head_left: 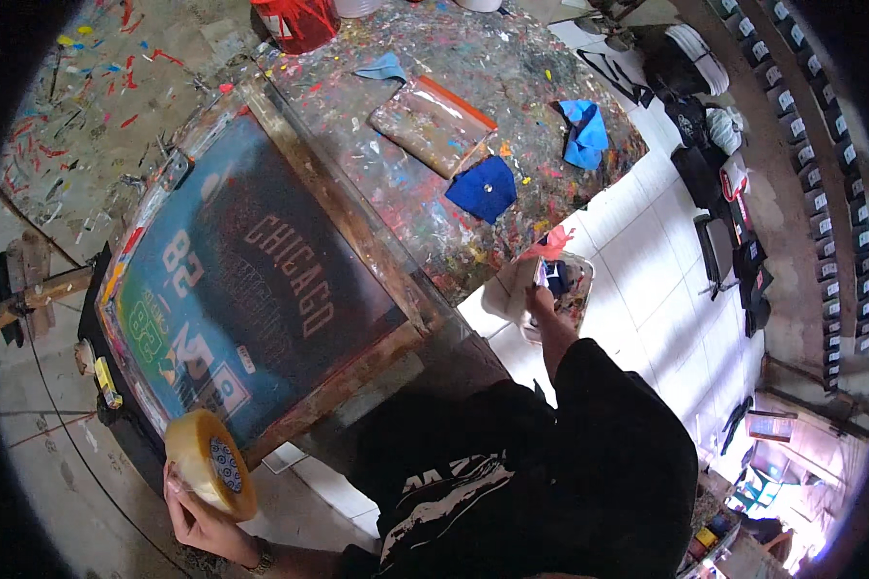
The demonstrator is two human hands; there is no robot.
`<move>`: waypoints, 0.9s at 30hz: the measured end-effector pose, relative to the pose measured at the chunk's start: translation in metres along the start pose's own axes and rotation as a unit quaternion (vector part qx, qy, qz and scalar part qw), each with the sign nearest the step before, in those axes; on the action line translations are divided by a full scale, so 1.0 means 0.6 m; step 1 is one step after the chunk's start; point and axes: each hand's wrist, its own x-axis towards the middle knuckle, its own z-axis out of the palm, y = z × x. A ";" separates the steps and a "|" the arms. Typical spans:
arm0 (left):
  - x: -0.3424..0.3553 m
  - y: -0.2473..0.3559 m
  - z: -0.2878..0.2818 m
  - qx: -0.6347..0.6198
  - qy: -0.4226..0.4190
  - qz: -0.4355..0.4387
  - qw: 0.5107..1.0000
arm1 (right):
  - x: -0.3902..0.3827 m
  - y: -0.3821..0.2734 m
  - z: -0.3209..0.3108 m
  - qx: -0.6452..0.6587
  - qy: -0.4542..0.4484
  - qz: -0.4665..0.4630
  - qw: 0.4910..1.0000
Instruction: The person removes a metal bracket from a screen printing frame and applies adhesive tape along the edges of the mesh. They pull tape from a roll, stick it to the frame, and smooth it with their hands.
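Observation:
My left hand (191,511) grips a wide roll of yellowish clear tape (203,468) at the lower left, beside the near corner of a wood-framed screen (261,261) with lettered and numbered stencils. My right hand (543,299) reaches to a white plastic container (517,328) beside the table's edge. Its fingers are closed on something I cannot make out among the dark, paint-smeared contents. A crumpled pink piece (550,241) sticks up just above that hand.
On the paint-spattered table (396,203) lie a clear pouch (425,121), blue cloths (483,193) and a red bucket (294,24). Dark items (719,241) line the white tiled floor at right. A wooden bar (39,294) and a cable lie at left.

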 end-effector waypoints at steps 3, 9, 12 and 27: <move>0.002 0.005 0.000 0.003 -0.011 0.006 1.000 | 0.046 -0.009 -0.014 0.262 -0.145 0.114 0.947; -0.009 0.005 0.000 -0.013 0.013 0.030 0.999 | -0.027 -0.155 -0.251 -0.053 -0.410 -0.047 0.909; -0.022 -0.004 0.005 -0.024 0.063 0.029 0.997 | -0.111 -0.294 -0.532 0.025 -0.485 -0.163 0.859; -0.031 0.011 0.018 -0.110 0.130 0.047 0.984 | -0.264 -0.954 -0.583 -0.065 -0.245 -0.784 0.567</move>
